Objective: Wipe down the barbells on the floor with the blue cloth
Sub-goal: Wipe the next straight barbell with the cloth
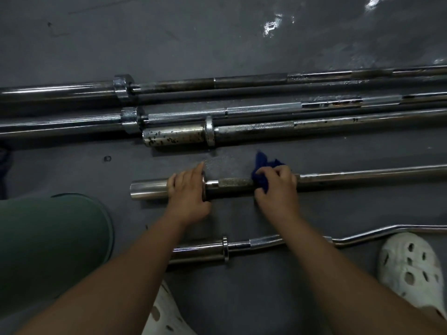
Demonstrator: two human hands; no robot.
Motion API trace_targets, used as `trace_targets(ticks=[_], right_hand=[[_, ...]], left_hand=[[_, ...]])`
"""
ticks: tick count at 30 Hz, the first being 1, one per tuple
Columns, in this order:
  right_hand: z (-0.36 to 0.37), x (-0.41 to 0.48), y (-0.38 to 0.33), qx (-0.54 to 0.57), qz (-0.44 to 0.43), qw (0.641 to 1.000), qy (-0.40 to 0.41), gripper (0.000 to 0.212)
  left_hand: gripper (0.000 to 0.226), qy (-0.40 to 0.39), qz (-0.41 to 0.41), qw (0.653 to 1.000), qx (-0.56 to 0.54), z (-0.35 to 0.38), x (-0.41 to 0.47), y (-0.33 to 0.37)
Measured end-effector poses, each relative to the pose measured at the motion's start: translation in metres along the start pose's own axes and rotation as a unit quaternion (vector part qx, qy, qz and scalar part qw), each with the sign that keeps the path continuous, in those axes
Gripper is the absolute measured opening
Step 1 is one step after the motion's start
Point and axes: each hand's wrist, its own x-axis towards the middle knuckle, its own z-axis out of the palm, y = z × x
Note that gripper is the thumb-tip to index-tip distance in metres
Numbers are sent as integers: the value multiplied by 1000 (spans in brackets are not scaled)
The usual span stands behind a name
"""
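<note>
A short straight barbell lies across the grey floor in the middle of the view. My left hand grips its collar and sleeve end at the left. My right hand holds the blue cloth wrapped round the knurled part of the same bar, a little right of the collar. Three longer barbells lie side by side farther away: the nearest one has a rust-spotted sleeve, then a second and a third. A curl bar lies close to me, under my forearms.
My knee in green fabric fills the lower left. White perforated clogs sit at the lower right and bottom middle. Bare grey floor stretches beyond the far bars, with wet shiny patches at the upper right.
</note>
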Motion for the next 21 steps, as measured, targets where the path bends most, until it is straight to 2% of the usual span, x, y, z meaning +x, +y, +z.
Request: trace_targets(ticks=[2, 5, 7, 9, 11, 12, 13, 15, 16, 18, 19, 21], right_hand=[[-15, 12, 15, 51, 24, 998, 34, 36], [-26, 12, 34, 79, 175, 970, 150, 38], [-9, -1, 13, 92, 212, 965, 124, 43], [11, -11, -15, 120, 173, 976, 50, 42], [15, -14, -34, 145, 96, 985, -21, 36], [11, -12, -36, 158, 67, 985, -14, 34], [6, -7, -32, 170, 66, 983, 33, 33], [-9, 6, -16, 194, 159, 955, 161, 34], [-12, 9, -9, 195, 211, 939, 189, 35], [-3, 7, -15, 161, 259, 938, 163, 36], [7, 3, -26, 142, 242, 950, 137, 36], [29, -6, -55, 112, 145, 980, 75, 35]], left_hand=[[106, -19, 5, 1000, -10, -9, 5, -5], [105, -10, 19, 1000, 7, -11, 5, -7], [105, -6, 25, 999, 41, -6, 4, -6], [106, -20, 27, 998, 48, -6, 10, -5], [105, -34, 16, 998, 43, -12, 18, -5], [103, -31, 10, 999, 38, -15, 22, -5], [101, -24, 7, 999, 35, -16, 24, -4], [98, 0, 12, 999, 48, -13, 23, -2], [97, 13, 16, 998, 58, -10, 20, -2], [94, 31, 20, 997, 66, -4, 15, -1], [94, 33, 20, 997, 67, -3, 14, 0], [94, 24, 20, 997, 64, -3, 14, 1]])
